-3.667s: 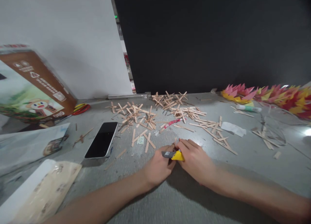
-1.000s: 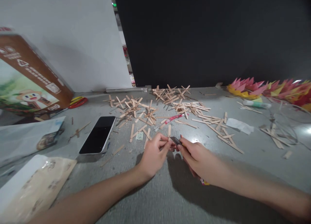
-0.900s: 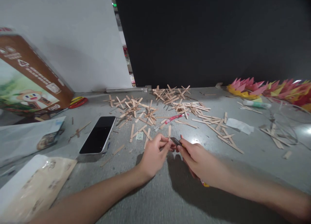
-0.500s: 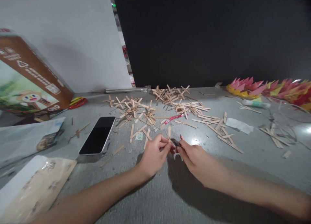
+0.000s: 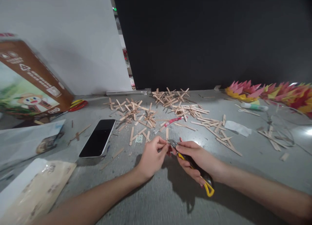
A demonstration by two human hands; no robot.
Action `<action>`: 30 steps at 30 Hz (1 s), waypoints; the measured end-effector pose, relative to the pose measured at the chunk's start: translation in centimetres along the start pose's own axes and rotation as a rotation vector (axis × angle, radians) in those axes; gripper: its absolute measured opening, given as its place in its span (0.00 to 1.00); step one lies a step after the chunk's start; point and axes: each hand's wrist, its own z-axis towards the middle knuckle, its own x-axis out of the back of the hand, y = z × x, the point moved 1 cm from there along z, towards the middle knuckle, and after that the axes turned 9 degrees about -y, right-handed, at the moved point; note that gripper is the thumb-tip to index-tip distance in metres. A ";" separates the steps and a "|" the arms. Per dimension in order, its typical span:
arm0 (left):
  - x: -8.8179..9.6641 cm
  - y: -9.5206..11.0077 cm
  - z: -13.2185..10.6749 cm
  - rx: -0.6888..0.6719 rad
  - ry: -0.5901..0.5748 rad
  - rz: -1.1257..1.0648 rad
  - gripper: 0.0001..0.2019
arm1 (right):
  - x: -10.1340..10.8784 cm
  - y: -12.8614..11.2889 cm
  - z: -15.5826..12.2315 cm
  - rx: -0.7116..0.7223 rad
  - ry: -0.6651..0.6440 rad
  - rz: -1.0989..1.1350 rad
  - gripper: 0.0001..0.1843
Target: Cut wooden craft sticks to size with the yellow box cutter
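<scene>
My left hand (image 5: pixel 152 156), closed in a pinch, grips a wooden craft stick (image 5: pixel 167 134) that stands up out of the fingertips. My right hand (image 5: pixel 195 158) is wrapped round a black and yellow utility knife (image 5: pixel 207 181). The knife's metal blade end reaches to the stick at my left fingertips; whether it cuts into the wood I cannot tell. Both hands are just above the grey table (image 5: pixel 136 199). Beyond them lie crossed craft sticks (image 5: pixel 131 111) in loose heaps and more sticks (image 5: pixel 216 124) to the right.
A black smartphone (image 5: pixel 98 138) lies left of my hands. Farther left are a plastic packet (image 5: pixel 41 189) and a brown printed box (image 5: pixel 31 78). Pink and yellow paper crowns (image 5: pixel 243 91), a glue stick (image 5: pixel 254 107) and a white paper scrap (image 5: pixel 237 128) are at the right.
My right hand has turned, so the knife's black and yellow handle now shows below the fingers. My left hand has shifted slightly left, still pinching the stick.
</scene>
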 end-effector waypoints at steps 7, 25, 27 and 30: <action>0.0 -0.1 0.2 0.016 0.013 -0.079 0.15 | 0.8 -0.1 0.5 0.071 -0.151 0.168 0.13; 0.7 0.6 0.5 -0.060 0.135 -0.159 0.06 | 1.6 1.9 0.5 0.640 0.515 -1.568 0.25; 0.9 0.7 0.6 -0.054 0.139 -0.135 0.09 | 2.1 1.9 0.3 0.659 0.526 -1.519 0.23; 1.2 0.7 0.7 -0.047 0.140 -0.103 0.08 | 2.3 1.7 0.1 0.688 0.495 -1.485 0.20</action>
